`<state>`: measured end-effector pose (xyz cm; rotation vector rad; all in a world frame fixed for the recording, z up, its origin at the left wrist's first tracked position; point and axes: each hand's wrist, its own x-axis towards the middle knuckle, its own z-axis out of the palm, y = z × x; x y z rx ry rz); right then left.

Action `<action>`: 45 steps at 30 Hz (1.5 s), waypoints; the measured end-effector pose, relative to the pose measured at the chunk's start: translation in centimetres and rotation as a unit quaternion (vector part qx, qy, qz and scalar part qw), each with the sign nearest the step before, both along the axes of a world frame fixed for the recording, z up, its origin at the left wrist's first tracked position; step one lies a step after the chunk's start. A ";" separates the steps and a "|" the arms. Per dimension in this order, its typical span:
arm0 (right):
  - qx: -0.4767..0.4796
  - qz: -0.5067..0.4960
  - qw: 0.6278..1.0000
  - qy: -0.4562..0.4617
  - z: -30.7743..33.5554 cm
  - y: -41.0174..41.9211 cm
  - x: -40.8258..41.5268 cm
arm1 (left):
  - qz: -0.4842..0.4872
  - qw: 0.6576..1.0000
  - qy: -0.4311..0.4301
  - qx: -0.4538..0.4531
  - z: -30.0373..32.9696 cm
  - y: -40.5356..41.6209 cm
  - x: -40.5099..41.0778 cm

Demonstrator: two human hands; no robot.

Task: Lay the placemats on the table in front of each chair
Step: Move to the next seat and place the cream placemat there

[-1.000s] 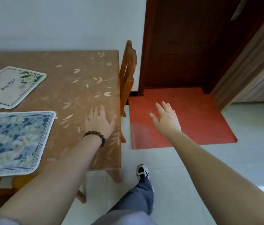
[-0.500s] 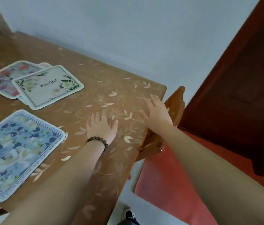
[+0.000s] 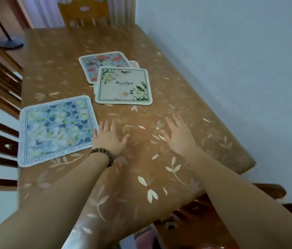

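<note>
The cream floral placemat (image 3: 123,86) reads "Beautiful" at its centre.

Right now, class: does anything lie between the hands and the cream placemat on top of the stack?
Nothing visible does. Only bare table separates the left hand and right hand from the cream placemat. The blue placemat lies off to the left.

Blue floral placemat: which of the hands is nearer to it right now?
Left. The left hand lies flat at the blue floral placemat's right edge; the right hand is farther right over bare table.
</note>
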<state>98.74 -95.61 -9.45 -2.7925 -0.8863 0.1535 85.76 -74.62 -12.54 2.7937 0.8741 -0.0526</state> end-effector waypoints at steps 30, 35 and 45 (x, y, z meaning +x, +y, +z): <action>0.005 0.155 0.984 0.082 -8.9 9.6 21.8 | 0.173 0.984 0.012 -0.029 -4.8 6.4 14.4; 0.024 0.136 0.987 0.088 -11.2 14.1 24.5 | 0.166 0.985 0.041 -0.012 -7.6 12.7 18.6; 0.067 0.072 0.986 0.138 -13.5 17.9 24.7 | 0.160 0.987 0.017 -0.022 -10.5 16.6 20.5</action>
